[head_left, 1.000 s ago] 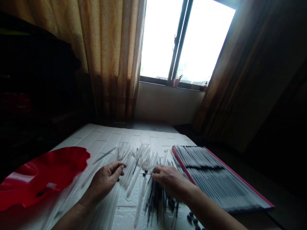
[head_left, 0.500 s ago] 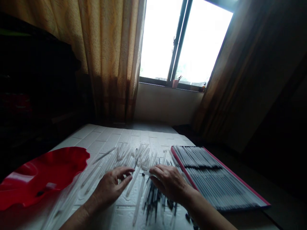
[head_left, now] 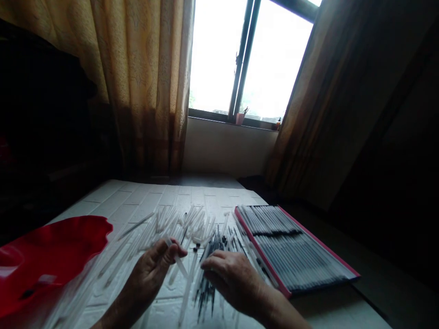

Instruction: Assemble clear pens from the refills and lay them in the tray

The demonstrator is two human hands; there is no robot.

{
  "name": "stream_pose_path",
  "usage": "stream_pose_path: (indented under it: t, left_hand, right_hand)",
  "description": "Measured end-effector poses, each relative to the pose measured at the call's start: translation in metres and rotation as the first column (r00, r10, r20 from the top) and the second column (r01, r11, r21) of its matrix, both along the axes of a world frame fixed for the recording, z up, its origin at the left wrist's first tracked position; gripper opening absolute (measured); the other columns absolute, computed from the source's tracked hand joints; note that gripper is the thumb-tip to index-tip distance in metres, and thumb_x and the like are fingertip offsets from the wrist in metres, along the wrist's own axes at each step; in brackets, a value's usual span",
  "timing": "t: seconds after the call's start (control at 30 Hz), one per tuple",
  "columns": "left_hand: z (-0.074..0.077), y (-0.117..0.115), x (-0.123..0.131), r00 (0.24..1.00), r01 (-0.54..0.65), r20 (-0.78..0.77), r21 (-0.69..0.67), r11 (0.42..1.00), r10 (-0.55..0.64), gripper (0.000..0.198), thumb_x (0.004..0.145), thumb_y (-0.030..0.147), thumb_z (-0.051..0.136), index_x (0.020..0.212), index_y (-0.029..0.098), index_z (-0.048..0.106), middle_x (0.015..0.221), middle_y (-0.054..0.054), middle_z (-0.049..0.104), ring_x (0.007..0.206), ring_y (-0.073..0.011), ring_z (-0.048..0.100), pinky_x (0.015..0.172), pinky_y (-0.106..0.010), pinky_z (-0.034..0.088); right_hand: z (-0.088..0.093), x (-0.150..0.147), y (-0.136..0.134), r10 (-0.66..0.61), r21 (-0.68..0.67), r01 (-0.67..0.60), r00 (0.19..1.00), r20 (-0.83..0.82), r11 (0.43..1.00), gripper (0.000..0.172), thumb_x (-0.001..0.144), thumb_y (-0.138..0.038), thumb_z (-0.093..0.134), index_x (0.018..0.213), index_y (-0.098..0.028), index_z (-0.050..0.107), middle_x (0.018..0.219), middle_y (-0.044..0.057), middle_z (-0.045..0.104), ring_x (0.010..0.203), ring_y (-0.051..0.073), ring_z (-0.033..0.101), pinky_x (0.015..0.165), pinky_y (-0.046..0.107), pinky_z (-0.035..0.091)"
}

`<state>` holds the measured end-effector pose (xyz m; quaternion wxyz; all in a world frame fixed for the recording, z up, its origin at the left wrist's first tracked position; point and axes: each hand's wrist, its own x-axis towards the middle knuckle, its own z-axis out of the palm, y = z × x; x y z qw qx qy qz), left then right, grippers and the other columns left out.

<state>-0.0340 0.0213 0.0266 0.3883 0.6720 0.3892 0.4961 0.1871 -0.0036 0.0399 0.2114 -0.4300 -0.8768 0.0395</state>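
My left hand (head_left: 149, 267) pinches a translucent white pen barrel (head_left: 181, 265) between thumb and fingers; the barrel slants down to the right. My right hand (head_left: 236, 278) is over a bundle of thin dark pen refills (head_left: 206, 297), its fingers bent together and pointing left. Whatever those fingertips hold, if anything, is hidden. Between the hands, a pen barrel with a black end (head_left: 189, 283) lies on the table. Many loose clear barrels (head_left: 164, 219) are spread beyond and to the left of my hands.
A red tray (head_left: 298, 256) at the right holds rows of pens with dark ends. A red wavy-rimmed basin (head_left: 78, 237) is at the left. The table (head_left: 137, 196) has a white brick-pattern cover. Behind it are a curtain (head_left: 144, 91) and a window (head_left: 219, 55).
A pen barrel now shows in my left hand, which appeared empty before. My right hand has moved down over the refills; the white piece at its fingertips no longer shows. The view has shifted right.
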Motion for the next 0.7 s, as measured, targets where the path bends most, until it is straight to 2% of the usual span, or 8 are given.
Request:
stream_pose_path:
  t: [0.07, 0.13, 0.23, 0.33, 0.4, 0.53, 0.7]
  left_hand:
    - [-0.002, 0.002, 0.001, 0.997, -0.046, 0.052, -0.045, 0.998, 0.048, 0.046, 0.084, 0.064, 0.052, 0.075, 0.020, 0.061, 0.064, 0.001, 0.064, 0.061, -0.0158, 0.062, 0.061, -0.025, 0.052]
    - [-0.007, 0.003, 0.002, 0.995, -0.051, 0.074, -0.108, 0.993, 0.060, 0.048, 0.083, 0.067, 0.050, 0.069, 0.021, 0.053, 0.053, 0.007, 0.050, 0.045, -0.0109, 0.050, 0.047, -0.020, 0.044]
    - [-0.015, 0.003, 0.002, 0.999, -0.038, 0.028, -0.152, 0.988, 0.042, 0.047, 0.085, 0.066, 0.047, 0.069, 0.022, 0.046, 0.053, 0.010, 0.038, 0.044, -0.0092, 0.040, 0.041, -0.018, 0.035]
    - [-0.017, 0.001, 0.001, 0.997, -0.032, -0.079, -0.101, 0.994, 0.024, 0.046, 0.088, 0.064, 0.043, 0.070, 0.022, 0.048, 0.057, 0.008, 0.038, 0.049, -0.0108, 0.041, 0.044, -0.019, 0.034]
    - [-0.014, 0.000, 0.002, 0.988, -0.027, -0.157, -0.078, 0.997, 0.015, 0.047, 0.089, 0.064, 0.039, 0.071, 0.022, 0.049, 0.056, 0.008, 0.036, 0.048, -0.0113, 0.039, 0.042, -0.019, 0.031]
    - [-0.011, 0.000, 0.004, 0.959, -0.026, -0.284, -0.034, 0.999, 0.015, 0.048, 0.090, 0.063, 0.031, 0.072, 0.023, 0.050, 0.055, 0.008, 0.034, 0.047, -0.0123, 0.038, 0.042, -0.020, 0.029]
    - [-0.017, 0.000, 0.005, 0.926, -0.021, -0.378, 0.023, 1.000, 0.028, 0.045, 0.092, 0.058, 0.030, 0.075, 0.023, 0.053, 0.055, 0.007, 0.036, 0.047, -0.0130, 0.040, 0.045, -0.020, 0.033]
  right_hand:
    - [0.007, 0.025, -0.001, -0.064, -0.008, 0.066, 0.991, 0.121, 0.998, 0.019, 0.088, -0.015, 0.054, 0.072, -0.020, 0.065, 0.072, 0.000, 0.067, 0.060, 0.012, 0.060, 0.055, 0.021, 0.035]
    - [0.013, 0.047, -0.005, -0.099, -0.021, 0.106, 0.975, 0.200, 0.994, 0.020, 0.088, -0.015, 0.055, 0.070, -0.020, 0.064, 0.071, -0.001, 0.066, 0.060, 0.011, 0.059, 0.056, 0.021, 0.034]
    - [0.017, 0.065, -0.017, -0.063, -0.085, 0.090, 0.958, 0.278, 0.992, 0.015, 0.086, -0.015, 0.057, 0.075, -0.022, 0.065, 0.077, -0.002, 0.067, 0.065, 0.011, 0.061, 0.057, 0.021, 0.035]
    - [0.014, 0.065, -0.032, -0.010, -0.140, 0.062, 0.939, 0.343, 0.988, 0.009, 0.082, -0.015, 0.063, 0.078, -0.023, 0.065, 0.085, -0.003, 0.068, 0.069, 0.012, 0.063, 0.057, 0.022, 0.035]
    - [0.009, 0.060, -0.037, 0.022, -0.139, 0.036, 0.917, 0.398, 0.990, 0.011, 0.082, -0.014, 0.063, 0.075, -0.022, 0.063, 0.085, -0.003, 0.067, 0.067, 0.012, 0.062, 0.053, 0.023, 0.033]
    - [-0.002, 0.052, -0.034, 0.072, -0.028, -0.067, 0.861, 0.504, 0.997, 0.020, 0.089, -0.012, 0.057, 0.070, -0.019, 0.057, 0.081, -0.002, 0.063, 0.063, 0.011, 0.057, 0.049, 0.026, 0.028]
    - [-0.014, 0.051, -0.022, 0.110, 0.065, -0.176, 0.821, 0.560, 0.982, 0.016, 0.092, -0.012, 0.054, 0.077, -0.019, 0.056, 0.080, 0.000, 0.062, 0.061, 0.013, 0.055, 0.047, 0.027, 0.027]
